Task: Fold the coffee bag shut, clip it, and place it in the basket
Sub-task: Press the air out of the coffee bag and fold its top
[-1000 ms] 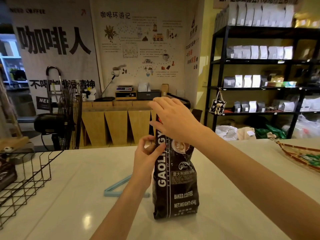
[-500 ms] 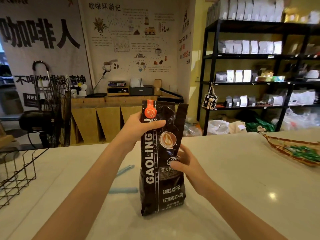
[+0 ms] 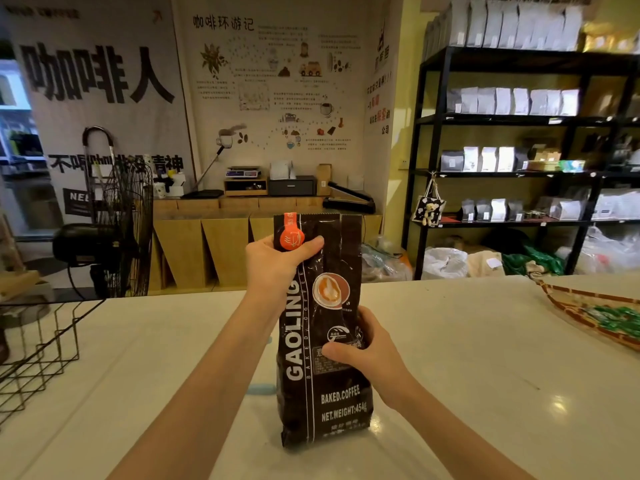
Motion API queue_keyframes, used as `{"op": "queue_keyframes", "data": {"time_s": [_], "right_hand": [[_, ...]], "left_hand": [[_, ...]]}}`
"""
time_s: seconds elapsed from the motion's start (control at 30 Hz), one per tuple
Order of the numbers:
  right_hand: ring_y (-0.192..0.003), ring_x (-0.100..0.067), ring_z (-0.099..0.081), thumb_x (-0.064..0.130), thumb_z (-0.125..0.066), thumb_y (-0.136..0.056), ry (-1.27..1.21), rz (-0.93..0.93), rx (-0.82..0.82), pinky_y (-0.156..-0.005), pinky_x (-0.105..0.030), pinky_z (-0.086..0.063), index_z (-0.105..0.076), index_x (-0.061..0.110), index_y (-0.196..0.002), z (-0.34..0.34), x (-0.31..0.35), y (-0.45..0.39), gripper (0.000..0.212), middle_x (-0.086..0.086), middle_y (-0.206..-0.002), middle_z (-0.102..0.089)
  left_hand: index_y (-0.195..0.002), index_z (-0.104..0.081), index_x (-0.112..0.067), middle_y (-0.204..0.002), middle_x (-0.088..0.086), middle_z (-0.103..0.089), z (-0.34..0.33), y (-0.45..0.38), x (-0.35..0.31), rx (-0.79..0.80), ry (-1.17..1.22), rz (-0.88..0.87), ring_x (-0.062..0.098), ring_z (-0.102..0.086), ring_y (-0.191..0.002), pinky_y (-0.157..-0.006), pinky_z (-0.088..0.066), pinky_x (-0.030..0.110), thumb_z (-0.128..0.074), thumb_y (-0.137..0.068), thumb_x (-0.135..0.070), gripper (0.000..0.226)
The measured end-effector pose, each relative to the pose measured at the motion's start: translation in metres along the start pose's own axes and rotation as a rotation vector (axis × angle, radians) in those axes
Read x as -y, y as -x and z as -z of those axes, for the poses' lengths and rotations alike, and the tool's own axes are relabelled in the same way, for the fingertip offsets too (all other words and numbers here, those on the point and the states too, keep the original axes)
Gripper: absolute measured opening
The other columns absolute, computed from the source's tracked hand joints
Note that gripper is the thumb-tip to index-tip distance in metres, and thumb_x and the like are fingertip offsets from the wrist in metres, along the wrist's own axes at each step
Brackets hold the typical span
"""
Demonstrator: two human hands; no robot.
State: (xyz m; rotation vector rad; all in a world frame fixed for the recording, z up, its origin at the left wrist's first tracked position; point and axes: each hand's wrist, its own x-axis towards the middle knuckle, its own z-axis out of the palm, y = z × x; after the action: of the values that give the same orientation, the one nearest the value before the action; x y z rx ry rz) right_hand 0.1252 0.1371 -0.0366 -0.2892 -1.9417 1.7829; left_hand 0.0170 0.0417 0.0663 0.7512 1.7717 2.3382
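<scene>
A tall black coffee bag [image 3: 325, 403] with white lettering and an orange tab stands upright on the pale counter [image 3: 467, 358], its top unfolded and straight. My left hand [image 3: 273, 268] grips the bag's upper left edge just below the orange tab. My right hand [image 3: 367, 351] clasps the bag's right side at mid height, thumb across the front. A light blue clip [image 3: 261, 389] lies on the counter behind the bag, mostly hidden by my left forearm. The black wire basket [image 3: 41, 355] sits at the counter's left edge.
A woven tray [image 3: 595, 317] with green-wrapped items lies at the counter's right edge. Beyond the counter stand a black fan [image 3: 117, 223], a wooden bench with a scale, and black shelves [image 3: 519, 168] of bagged goods.
My right hand came off the bag's top and now clasps its right side at mid height. My left hand rose to grip the upper left edge. The top now stands straight.
</scene>
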Motion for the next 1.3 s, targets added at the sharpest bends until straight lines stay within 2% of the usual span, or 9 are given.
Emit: {"op": "queue_keyframes", "data": {"time_s": [0.13,0.23,0.37,0.43,0.5,0.57,0.7,0.87,1.3], "right_hand": [[-0.094,-0.015,-0.068,0.034,-0.083,-0.044,0.007,0.011,-0.015,-0.081,-0.034,-0.056,-0.052,0.025,-0.112,-0.002,-0.001,0.001,0.075,0.0,-0.108,-0.069],[-0.093,-0.011,-0.068,0.034,-0.084,-0.043,0.022,0.022,-0.021,-0.078,-0.028,-0.056,-0.052,0.025,-0.112,0.0,0.0,0.0,0.076,0.003,-0.107,-0.069],[-0.094,-0.009,-0.068,0.032,-0.084,-0.045,0.034,0.042,-0.011,-0.077,-0.026,-0.056,-0.052,0.026,-0.112,0.0,0.001,0.0,0.074,0.004,-0.107,-0.069],[-0.094,-0.008,-0.068,0.032,-0.083,-0.045,0.03,0.048,-0.011,-0.075,-0.024,-0.055,-0.052,0.026,-0.111,0.0,0.001,0.001,0.074,0.005,-0.106,-0.069],[-0.094,-0.006,-0.067,0.034,-0.083,-0.044,0.034,0.049,-0.01,-0.074,-0.022,-0.055,-0.051,0.026,-0.111,0.0,0.002,0.001,0.075,0.006,-0.106,-0.069],[-0.094,-0.005,-0.067,0.032,-0.084,-0.045,0.045,0.051,-0.01,-0.074,-0.021,-0.054,-0.051,0.028,-0.111,0.0,0.004,0.002,0.073,0.007,-0.106,-0.068],[-0.095,-0.004,-0.066,0.032,-0.083,-0.048,0.037,0.062,0.0,-0.074,-0.021,-0.055,-0.051,0.031,-0.11,-0.001,0.006,0.004,0.07,0.008,-0.107,-0.067],[-0.094,-0.009,-0.068,0.036,-0.077,-0.057,-0.056,0.066,0.005,-0.07,-0.02,-0.054,-0.052,0.028,-0.111,-0.004,0.006,0.006,0.06,0.004,-0.107,-0.068],[-0.099,-0.015,-0.066,0.036,-0.074,-0.068,-0.125,0.126,-0.078,-0.079,-0.034,-0.057,-0.046,0.032,-0.116,-0.018,-0.001,0.022,0.055,0.004,-0.109,-0.067]], "left_hand": [[-0.066,-0.065,-0.017,-0.06,-0.004,-0.071,0.001,0.001,0.001,-0.004,0.056,0.02,0.01,-0.069,-0.057,-0.054,-0.055,0.02,-0.077,-0.064,-0.01,0.014],[-0.08,-0.063,-0.017,-0.083,0.004,-0.072,0.003,-0.006,-0.013,0.154,-0.085,0.069,0.019,-0.068,-0.074,-0.067,-0.056,0.029,-0.075,-0.066,-0.016,0.019],[-0.125,-0.044,-0.028,-0.117,-0.012,-0.055,0.0,-0.019,-0.048,0.229,-0.556,-0.415,0.005,-0.051,-0.105,-0.085,-0.041,0.02,-0.073,-0.068,-0.036,0.065],[-0.129,-0.042,-0.027,-0.133,-0.005,-0.049,-0.011,-0.024,-0.061,0.314,-0.937,-0.754,0.013,-0.043,-0.122,-0.101,-0.036,0.031,-0.067,-0.069,-0.048,0.068],[-0.126,-0.047,-0.026,-0.131,-0.001,-0.053,-0.026,-0.027,-0.069,0.495,-1.248,-0.802,0.018,-0.046,-0.12,-0.101,-0.039,0.042,-0.058,-0.072,-0.057,0.063],[-0.118,-0.054,-0.019,-0.107,-0.001,-0.061,-0.038,-0.028,-0.071,0.673,-1.397,-0.651,0.018,-0.055,-0.1,-0.088,-0.048,0.043,-0.054,-0.077,-0.055,0.055],[-0.088,-0.066,-0.004,-0.079,0.006,-0.065,-0.042,-0.036,-0.065,0.799,-1.223,-0.54,0.021,-0.062,-0.076,-0.07,-0.051,0.031,-0.059,-0.081,-0.037,0.035],[-0.072,-0.063,-0.018,-0.074,0.005,-0.068,-0.035,-0.035,-0.058,0.753,-1.099,-0.606,0.019,-0.065,-0.072,-0.07,-0.055,0.038,-0.06,-0.08,-0.036,0.02],[-0.069,-0.066,-0.007,-0.063,0.009,-0.065,-0.024,-0.028,-0.045,0.5,-0.888,-0.796,0.023,-0.062,-0.062,-0.063,-0.052,0.043,-0.055,-0.083,-0.039,0.036]]}}
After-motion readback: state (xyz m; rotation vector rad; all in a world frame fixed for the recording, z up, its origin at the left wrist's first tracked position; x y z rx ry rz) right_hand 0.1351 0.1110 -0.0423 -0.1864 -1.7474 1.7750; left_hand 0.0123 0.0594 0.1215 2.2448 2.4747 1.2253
